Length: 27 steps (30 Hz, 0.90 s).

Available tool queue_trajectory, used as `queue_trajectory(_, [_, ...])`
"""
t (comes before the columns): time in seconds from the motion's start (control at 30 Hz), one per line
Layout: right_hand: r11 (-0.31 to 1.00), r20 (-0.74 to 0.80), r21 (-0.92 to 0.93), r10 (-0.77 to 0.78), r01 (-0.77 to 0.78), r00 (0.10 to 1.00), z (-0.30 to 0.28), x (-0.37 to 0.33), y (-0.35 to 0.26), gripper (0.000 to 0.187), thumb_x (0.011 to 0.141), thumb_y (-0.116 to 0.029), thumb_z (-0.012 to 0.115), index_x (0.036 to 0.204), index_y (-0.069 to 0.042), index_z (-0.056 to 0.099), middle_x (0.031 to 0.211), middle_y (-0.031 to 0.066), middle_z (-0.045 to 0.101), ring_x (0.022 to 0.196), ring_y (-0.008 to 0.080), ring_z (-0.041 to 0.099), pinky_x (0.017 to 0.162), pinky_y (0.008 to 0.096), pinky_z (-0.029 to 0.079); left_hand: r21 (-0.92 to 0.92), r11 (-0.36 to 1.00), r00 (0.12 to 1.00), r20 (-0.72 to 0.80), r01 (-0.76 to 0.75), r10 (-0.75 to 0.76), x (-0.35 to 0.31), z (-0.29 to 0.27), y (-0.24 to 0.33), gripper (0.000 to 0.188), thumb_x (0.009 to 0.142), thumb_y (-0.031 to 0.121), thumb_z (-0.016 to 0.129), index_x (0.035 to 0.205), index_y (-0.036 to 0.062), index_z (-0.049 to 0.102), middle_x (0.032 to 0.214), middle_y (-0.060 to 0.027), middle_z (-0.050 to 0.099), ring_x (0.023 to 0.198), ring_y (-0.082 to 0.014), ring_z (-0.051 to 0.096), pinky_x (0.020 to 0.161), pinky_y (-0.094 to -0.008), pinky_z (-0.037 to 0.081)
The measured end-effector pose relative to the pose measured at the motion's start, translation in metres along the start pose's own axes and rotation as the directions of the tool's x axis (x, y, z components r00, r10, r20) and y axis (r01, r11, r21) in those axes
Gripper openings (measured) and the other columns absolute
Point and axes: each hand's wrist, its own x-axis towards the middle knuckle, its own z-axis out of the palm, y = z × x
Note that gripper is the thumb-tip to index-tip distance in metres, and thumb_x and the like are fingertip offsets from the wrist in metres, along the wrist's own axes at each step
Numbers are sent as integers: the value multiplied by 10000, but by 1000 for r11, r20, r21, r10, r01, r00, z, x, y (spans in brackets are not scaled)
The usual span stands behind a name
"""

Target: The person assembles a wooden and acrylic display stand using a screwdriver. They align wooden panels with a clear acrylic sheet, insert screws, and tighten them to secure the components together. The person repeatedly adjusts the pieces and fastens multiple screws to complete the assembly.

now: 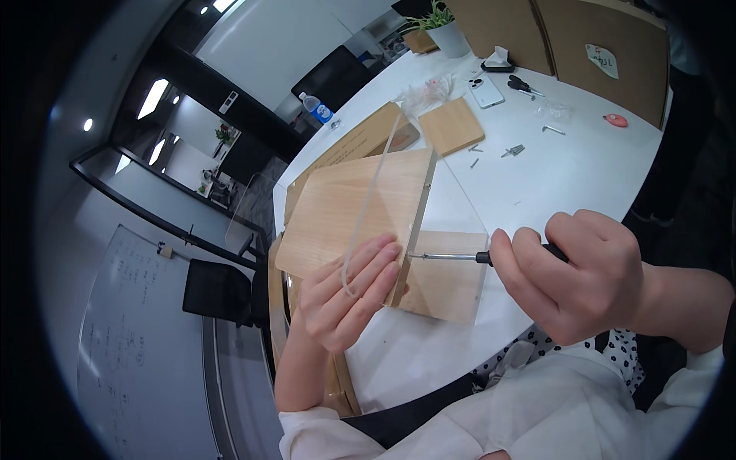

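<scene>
My right hand (579,280) is wrapped round the black handle of a screwdriver (452,257). The metal shaft points left, and its tip meets the narrow edge of a light wooden board (330,203) standing tilted on the table. My left hand (337,303) holds that board near its lower corner, fingers laid along its face; the thumb is mostly hidden. A clear plastic panel (373,184), seen by its pale rim, crosses in front of the board and partly over my left fingers. Behind the screwdriver, another wooden piece (441,287) shows near the board's lower end.
On the white table (583,169) lie a square wooden board (452,126), several loose screws (514,151), a phone (486,91), black-handled scissors (524,86) and a red oval object (615,120). Large cardboard (613,61) stands at the back right; a water bottle (315,108) stands at the far left.
</scene>
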Motion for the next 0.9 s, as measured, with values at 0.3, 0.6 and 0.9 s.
queue_trajectory(0.3, [392, 557, 623, 386, -677, 735, -14, 17, 4, 104, 891, -49, 677, 896, 55, 686, 680, 74, 564, 591, 150, 541, 536, 295, 446, 40, 999, 1000, -26, -9, 10, -3, 3, 0, 241, 777, -66, 678, 1009, -132, 681, 979, -267, 729, 1017, -393, 721, 822, -416, 624])
queue_trajectory(0.6, [911, 88, 356, 190, -209, 978, 1, 3, 0, 93, 831, -42, 690, 811, 40, 651, 672, 57, 518, 573, 139, 511, 509, 248, 421, 39, 999, 1000, -15, -26, 27, -1, 3, -1, 248, 780, -62, 667, 1016, -136, 681, 984, -265, 728, 1017, -391, 721, 839, -426, 622])
queue_trajectory(0.9, [726, 260, 533, 347, -434, 901, -1, 3, 1, 129, 857, -80, 655, 809, 32, 695, 631, 30, 498, 546, 87, 443, 484, 245, 374, 52, 998, 1000, -15, -21, 22, -1, 3, -1, 259, 764, -66, 678, 1013, -137, 682, 977, -263, 730, 1013, -389, 724, 833, -411, 620])
